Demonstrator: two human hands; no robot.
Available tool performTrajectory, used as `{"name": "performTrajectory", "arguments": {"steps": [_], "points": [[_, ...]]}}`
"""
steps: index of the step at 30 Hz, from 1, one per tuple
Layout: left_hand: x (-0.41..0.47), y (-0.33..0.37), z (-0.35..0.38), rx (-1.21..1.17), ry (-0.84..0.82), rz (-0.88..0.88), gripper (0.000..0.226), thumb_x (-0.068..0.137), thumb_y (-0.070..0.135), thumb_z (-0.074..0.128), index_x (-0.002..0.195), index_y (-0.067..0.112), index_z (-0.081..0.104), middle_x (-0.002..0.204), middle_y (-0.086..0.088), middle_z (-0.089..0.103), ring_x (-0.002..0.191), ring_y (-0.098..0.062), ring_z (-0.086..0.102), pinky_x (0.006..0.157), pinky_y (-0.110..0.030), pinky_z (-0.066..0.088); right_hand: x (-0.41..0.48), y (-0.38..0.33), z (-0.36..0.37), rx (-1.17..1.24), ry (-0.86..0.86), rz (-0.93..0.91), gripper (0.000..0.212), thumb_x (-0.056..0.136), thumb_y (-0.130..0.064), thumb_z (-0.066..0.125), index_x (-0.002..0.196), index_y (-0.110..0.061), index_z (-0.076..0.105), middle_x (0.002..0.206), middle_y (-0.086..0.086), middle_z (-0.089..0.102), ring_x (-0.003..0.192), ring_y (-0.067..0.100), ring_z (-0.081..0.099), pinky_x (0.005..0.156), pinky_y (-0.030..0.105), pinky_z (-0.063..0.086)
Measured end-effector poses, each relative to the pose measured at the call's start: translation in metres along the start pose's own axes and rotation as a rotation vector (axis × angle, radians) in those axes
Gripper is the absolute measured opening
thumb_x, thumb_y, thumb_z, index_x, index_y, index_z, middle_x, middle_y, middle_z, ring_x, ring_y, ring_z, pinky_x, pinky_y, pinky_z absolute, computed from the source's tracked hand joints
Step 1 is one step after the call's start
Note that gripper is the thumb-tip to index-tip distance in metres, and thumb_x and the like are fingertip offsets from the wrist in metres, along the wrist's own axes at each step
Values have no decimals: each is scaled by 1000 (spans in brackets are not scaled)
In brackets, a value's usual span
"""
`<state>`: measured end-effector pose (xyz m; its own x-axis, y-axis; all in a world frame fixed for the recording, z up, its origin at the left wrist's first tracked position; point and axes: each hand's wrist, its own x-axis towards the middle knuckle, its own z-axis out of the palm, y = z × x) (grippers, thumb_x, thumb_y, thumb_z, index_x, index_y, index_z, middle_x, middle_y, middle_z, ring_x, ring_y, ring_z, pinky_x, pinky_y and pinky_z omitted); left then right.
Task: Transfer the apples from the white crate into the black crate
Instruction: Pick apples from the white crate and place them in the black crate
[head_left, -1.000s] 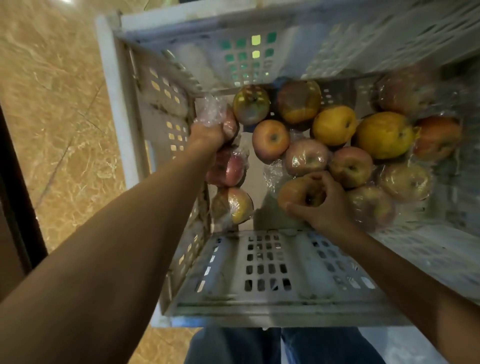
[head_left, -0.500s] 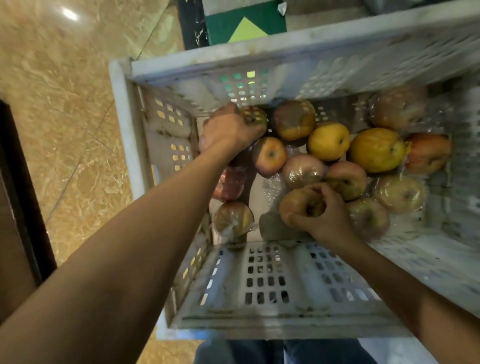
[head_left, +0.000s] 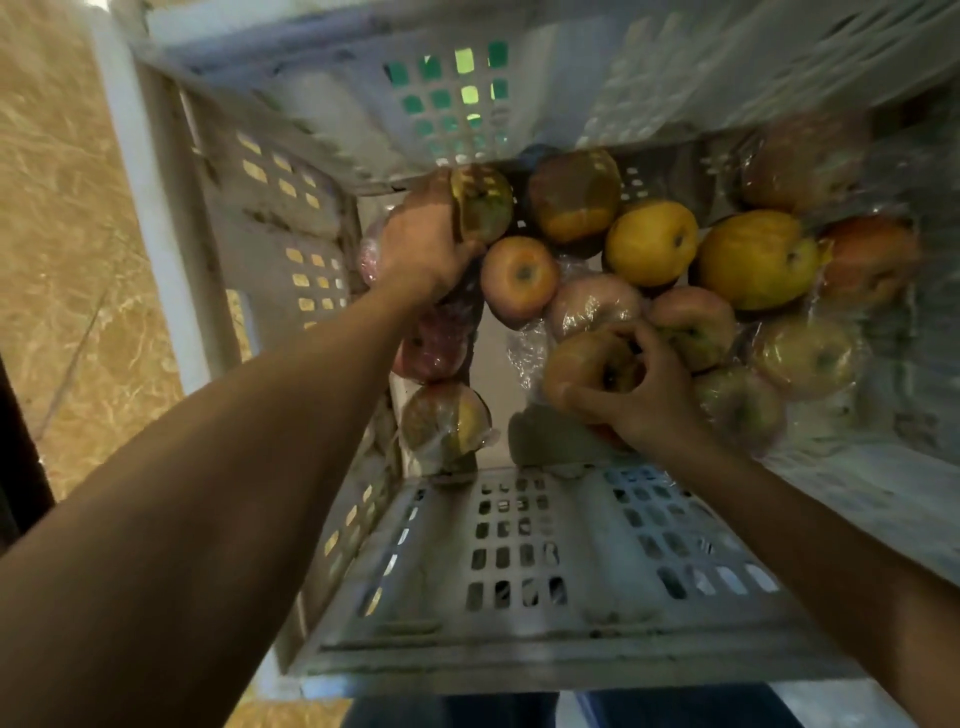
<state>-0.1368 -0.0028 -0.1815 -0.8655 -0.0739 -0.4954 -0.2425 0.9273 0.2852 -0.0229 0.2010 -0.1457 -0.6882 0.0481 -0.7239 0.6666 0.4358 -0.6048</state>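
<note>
Left hand is gripping a green apple, upper centre, right hand a red apple, mid-frame, for lifting from the crate

I count one crate, one left hand and one right hand. Of apples I count fourteen clearly. Two of them are plain yellow. A fifteenth, behind the left hand, I cannot confirm.

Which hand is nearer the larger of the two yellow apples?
Right. The right hand, gripping a reddish apple, is just near-left of the larger yellow apple; the left hand, gripping a greenish apple, is farther left.
</note>
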Motion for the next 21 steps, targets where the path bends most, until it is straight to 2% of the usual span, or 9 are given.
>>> {"name": "performTrajectory", "arguments": {"steps": [5, 10, 13, 15, 16, 17, 18, 20, 21], "points": [[-19, 10, -22, -120, 76, -66, 61, 74, 40, 73, 124, 13, 50, 121, -12, 58, 111, -30, 54, 87, -35, 45, -23, -17, -11, 16, 14, 8, 66, 66, -22, 82, 122, -22, 46, 112, -8, 45, 103, 13, 45, 83, 35, 44], [-69, 23, -68, -361, 108, -168, 79, 57, 51, 77, 126, 19, 55, 116, -3, 64, 107, -21, 59, 92, -35, 50, -62, -51, -25, 106, 48, 55, 56, 67, -21, 82, 109, -28, 46, 102, -13, 49, 94, 8, 49, 78, 31, 47], [-110, 27, -99, -437, 102, -182, 74, 58, 42, 82, 124, 19, 57, 114, -2, 66, 103, -17, 61, 86, -26, 49, -89, -77, -35, 146, 57, 54, 52, 68, -20, 81, 106, -28, 46, 94, -16, 51, 86, 1, 51, 73, 27, 47], [-142, 32, -122, -492, 118, -182, 73, 57, 41, 83, 122, 18, 58, 109, 0, 67, 97, -14, 63, 81, -21, 50, -106, -97, -41, 148, 76, 61, 51, 68, -18, 81, 104, -26, 47, 91, -13, 51, 84, 7, 51, 74, 33, 47], [-159, 36, -134, -535, 120, -199, 72, 58, 39, 84, 121, 16, 58, 105, 2, 66, 93, -12, 62, 76, -14, 50, -115, -107, -43, 168, 91, 62, 50, 67, -17, 81, 104, -24, 48, 89, -12, 50, 84, 10, 50, 73, 33, 46], [-175, 40, -146, -583, 123, -214, 71, 60, 37, 85, 122, 15, 57, 103, 3, 64, 90, -10, 61, 71, -7, 48, -124, -117, -45, 194, 104, 54, 50, 67, -16, 82, 104, -23, 49, 90, -11, 50, 85, 11, 49, 71, 31, 45], [-190, 43, -156, -633, 128, -235, 72, 60, 36, 85, 122, 14, 57, 103, 4, 64, 88, -10, 61, 69, -6, 48, -133, -127, -47, 202, 111, 50, 51, 67, -17, 82, 107, -22, 50, 94, -9, 52, 86, 11, 49, 68, 27, 45], [-218, 50, -178, -749, 146, -289, 71, 58, 34, 87, 118, 12, 56, 100, 3, 64, 87, -12, 64, 72, -19, 54, -151, -146, -51, 148, 122, 62, 58, 67, -25, 82, 116, -22, 51, 107, -4, 53, 93, 13, 50, 66, 24, 42], [-231, 54, -190, -811, 154, -325, 68, 58, 30, 87, 115, 11, 55, 95, 5, 62, 85, -12, 64, 70, -20, 54, -160, -155, -54, 127, 130, 71, 61, 66, -29, 82, 118, -23, 51, 112, -2, 52, 97, 14, 50, 69, 25, 40]]}}
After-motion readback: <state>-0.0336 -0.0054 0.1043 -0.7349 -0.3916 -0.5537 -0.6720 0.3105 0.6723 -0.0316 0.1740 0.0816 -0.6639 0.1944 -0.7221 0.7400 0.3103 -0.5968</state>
